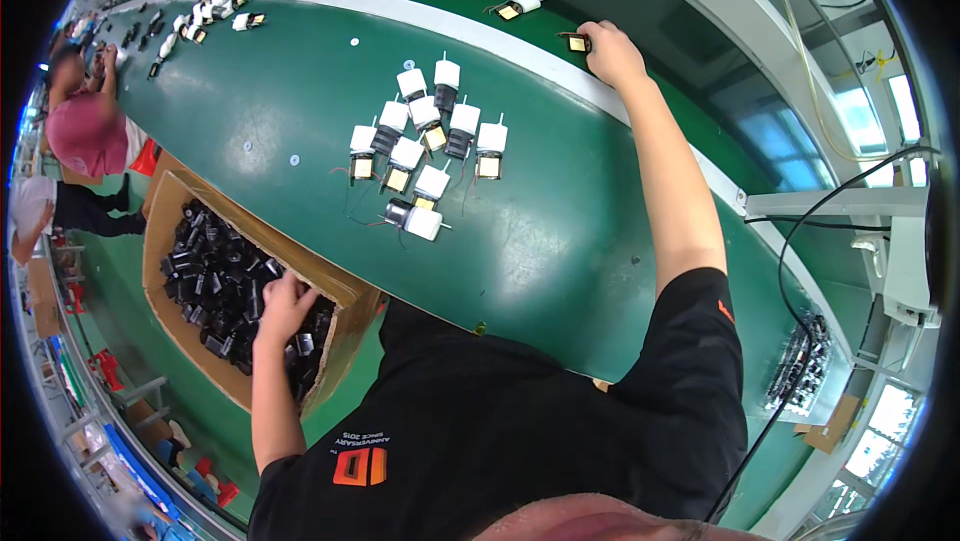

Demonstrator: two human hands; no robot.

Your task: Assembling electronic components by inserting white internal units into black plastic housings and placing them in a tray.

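My right hand (612, 56) reaches out to the far green belt and is closed on a small motor; its dark end with a pale yellow label (578, 43) sticks out past the fingers. A similar white-and-black motor (519, 6) lies on the belt to its left. Down at the left, my left hand (286, 309) is inside a cardboard box (342, 326) heaped with small black plastic parts (222, 286). Its fingers are curled down among the parts, and whatever they grip is hidden. Several white-and-black motors (430, 182) with thin wires and shafts stand grouped on the green table (345, 71).
More motors (210, 11) cluster at the table's far left. A pale rail (470, 36) separates table and belt. A black cable (800, 291) hangs at the right, near a bundle of metal parts (803, 366). Another person (90, 126) stands at the left.
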